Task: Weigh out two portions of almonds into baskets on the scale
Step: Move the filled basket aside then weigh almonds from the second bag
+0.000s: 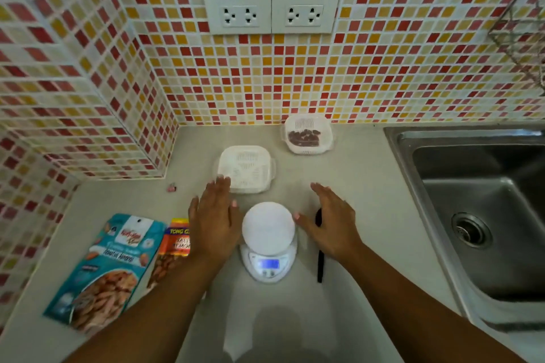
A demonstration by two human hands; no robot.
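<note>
Single head cam, wide-angle, looking steeply down at table (pixel 354 174); tiled wall (pixel 295 82) at 12 o'clock, close range.

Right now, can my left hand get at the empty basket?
Probably yes: the left hand is open, its fingertips already at the empty basket's near edge, with nothing between them.

On the counter (pixel 354 174) we list: a white scale (pixel 269 244), display lit; our left hand (pixel 213 224) and right hand (pixel 327 224) flat either side; one empty basket (pixel 244 169); one basket with almonds (pixel 308 134); two almond bags (pixel 109 268); possibly a black spoon (pixel 320 262); a sink (pixel 477 209).
</note>
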